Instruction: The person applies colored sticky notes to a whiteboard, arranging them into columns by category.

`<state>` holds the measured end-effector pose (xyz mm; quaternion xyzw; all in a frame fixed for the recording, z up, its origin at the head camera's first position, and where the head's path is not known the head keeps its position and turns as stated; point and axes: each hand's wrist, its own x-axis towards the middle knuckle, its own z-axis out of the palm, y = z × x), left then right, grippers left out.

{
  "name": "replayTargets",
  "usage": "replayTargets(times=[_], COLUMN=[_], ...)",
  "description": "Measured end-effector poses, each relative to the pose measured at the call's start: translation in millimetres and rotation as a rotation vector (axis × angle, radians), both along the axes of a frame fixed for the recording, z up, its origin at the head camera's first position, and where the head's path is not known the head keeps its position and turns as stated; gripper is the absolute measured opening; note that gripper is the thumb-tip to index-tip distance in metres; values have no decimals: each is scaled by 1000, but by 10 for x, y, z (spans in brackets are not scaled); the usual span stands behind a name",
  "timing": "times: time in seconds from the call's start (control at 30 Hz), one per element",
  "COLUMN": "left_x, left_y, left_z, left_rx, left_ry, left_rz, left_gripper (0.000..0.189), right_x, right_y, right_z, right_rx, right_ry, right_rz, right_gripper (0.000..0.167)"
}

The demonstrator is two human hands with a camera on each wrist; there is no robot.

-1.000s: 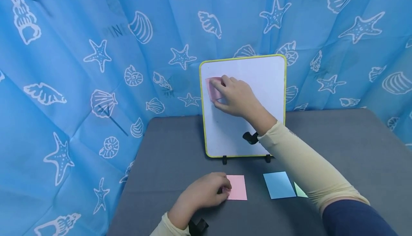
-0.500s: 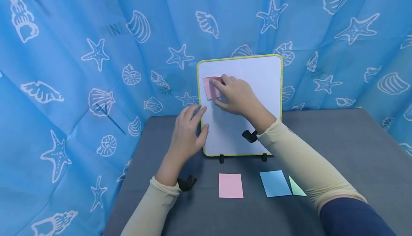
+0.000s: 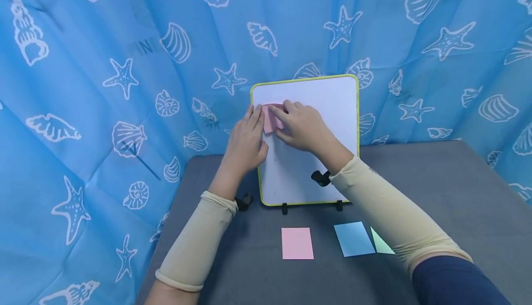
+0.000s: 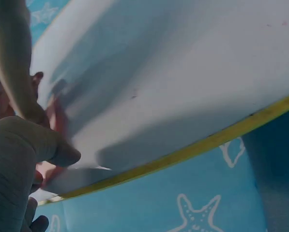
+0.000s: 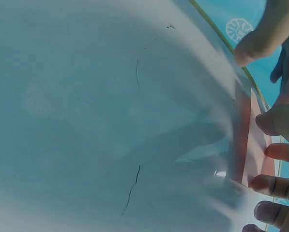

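A pink sticky note (image 3: 269, 121) is at the upper left of a white board (image 3: 295, 166) with a yellow rim. The note's surface is bent, and its right part is partly covered by my right hand (image 3: 305, 127), which pinches it. My left hand (image 3: 245, 143) lies at the board's left edge, fingers extended, fingertips touching the note's left side. In the right wrist view the note (image 5: 253, 145) stands partly off the board, with fingertips along it. The left wrist view shows only a sliver of the note (image 4: 59, 118) behind the left thumb.
Another pink note (image 3: 297, 243), a blue note (image 3: 354, 239) and a partly hidden green note (image 3: 381, 241) lie on the grey table (image 3: 415, 180) before the board. Black clips (image 3: 284, 208) hold the board's lower edge. A blue shell-patterned curtain (image 3: 158, 88) hangs behind.
My left hand has left the pink note on the table and moved up to the board, its fingertips now at the held note's left side. The right hand stays at the note.
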<state>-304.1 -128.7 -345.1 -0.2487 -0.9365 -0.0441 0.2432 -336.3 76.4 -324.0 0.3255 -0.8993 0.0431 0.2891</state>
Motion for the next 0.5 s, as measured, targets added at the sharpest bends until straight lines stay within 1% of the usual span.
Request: replayTargets(times=[0.1, 0.27, 0.5], left_x=[-16, -8, 4], left_y=[11, 45, 83], left_z=[-30, -35, -61], left_rx=[-5, 15, 20], left_ry=[-22, -50, -59], left_rz=[15, 18, 9], left_gripper=[81, 84, 86], right_x=[5, 8, 7], right_y=[-15, -56, -90], right_z=[3, 4, -25], right_rx=[-1, 12, 33], right_ry=[6, 15, -30], right_rz=[14, 15, -40], right_gripper=[58, 61, 66])
